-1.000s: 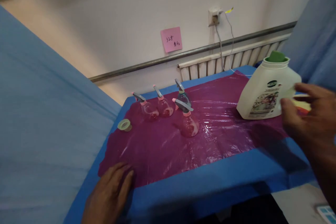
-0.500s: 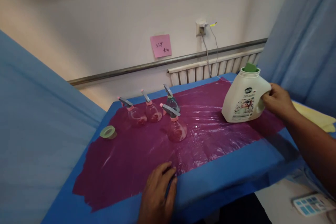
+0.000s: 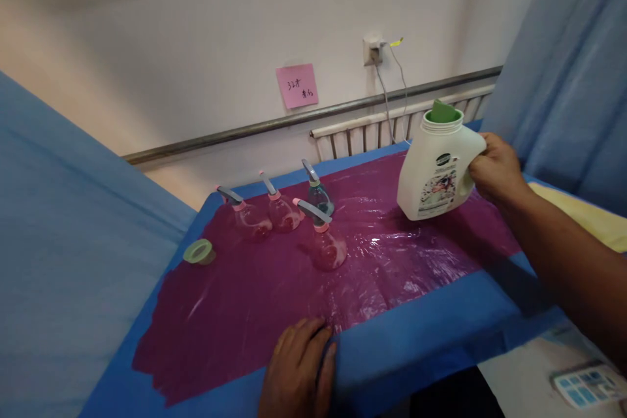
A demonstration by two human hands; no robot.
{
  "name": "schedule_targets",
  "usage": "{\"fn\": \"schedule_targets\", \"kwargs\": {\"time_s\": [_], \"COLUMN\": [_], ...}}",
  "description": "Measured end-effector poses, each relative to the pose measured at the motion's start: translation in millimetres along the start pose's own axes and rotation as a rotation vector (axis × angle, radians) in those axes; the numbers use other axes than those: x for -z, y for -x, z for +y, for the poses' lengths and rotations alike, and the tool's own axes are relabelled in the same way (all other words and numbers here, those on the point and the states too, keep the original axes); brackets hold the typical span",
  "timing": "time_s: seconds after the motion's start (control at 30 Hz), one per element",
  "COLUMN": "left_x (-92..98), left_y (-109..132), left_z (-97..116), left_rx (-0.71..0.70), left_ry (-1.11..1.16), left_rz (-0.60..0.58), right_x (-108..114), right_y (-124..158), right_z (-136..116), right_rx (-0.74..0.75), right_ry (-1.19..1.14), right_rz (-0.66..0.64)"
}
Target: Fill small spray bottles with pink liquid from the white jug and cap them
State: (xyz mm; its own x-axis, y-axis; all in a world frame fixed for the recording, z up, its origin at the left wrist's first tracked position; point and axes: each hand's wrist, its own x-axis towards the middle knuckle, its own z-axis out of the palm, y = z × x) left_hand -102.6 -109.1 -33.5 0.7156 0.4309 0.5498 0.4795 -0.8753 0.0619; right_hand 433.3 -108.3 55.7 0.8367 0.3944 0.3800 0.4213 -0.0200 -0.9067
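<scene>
My right hand [image 3: 498,170] is wrapped round the handle of a cream detergent bottle [image 3: 416,176], which hangs slightly tilted just above a purple plastic sheet [image 3: 235,307]. The bottle has no cap on, and a green spout shows in its neck. My left hand [image 3: 298,366] lies at the front edge of the table with its fingers over the sheet's border and the thumb apart. Ahead of it stands a clear spray bottle [image 3: 333,249] with a grey and pink trigger. Two similar spray bottles [image 3: 283,214] and a teal spray bottle [image 3: 321,196] stand farther back.
A pale green cup-like cap [image 3: 200,253] sits at the left of the sheet. The sheet lies on a blue-covered table [image 3: 416,320]. A yellow cloth [image 3: 578,212] lies at the right. Behind are a radiator [image 3: 360,134], cables at a socket [image 3: 373,52] and blue curtains [image 3: 563,65].
My right hand has lifted the detergent bottle off the sheet and moved it a little left, tilting it. My left hand stays at the table edge.
</scene>
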Motion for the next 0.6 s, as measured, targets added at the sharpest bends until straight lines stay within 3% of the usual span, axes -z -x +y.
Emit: {"fn": "schedule_targets", "kwargs": {"time_s": [0.17, 0.27, 0.6], "left_x": [0.6, 2.4, 7.1], "left_y": [-2.3, -4.3, -4.0], "left_z": [-2.1, -1.1, 10.2], "left_rx": [-0.008, 0.000, 0.074], "left_ry": [0.013, 0.027, 0.036], "left_rz": [0.005, -0.002, -0.045], "right_x": [-38.0, -49.9, -29.5], "right_y": [1.3, 6.8, -0.3], "right_z": [8.6, 22.8, 46.7], "right_rx": [-0.010, -0.031, 0.009], "right_ry": [-0.069, -0.070, 0.011], "right_rz": [-0.118, -0.166, -0.112]}}
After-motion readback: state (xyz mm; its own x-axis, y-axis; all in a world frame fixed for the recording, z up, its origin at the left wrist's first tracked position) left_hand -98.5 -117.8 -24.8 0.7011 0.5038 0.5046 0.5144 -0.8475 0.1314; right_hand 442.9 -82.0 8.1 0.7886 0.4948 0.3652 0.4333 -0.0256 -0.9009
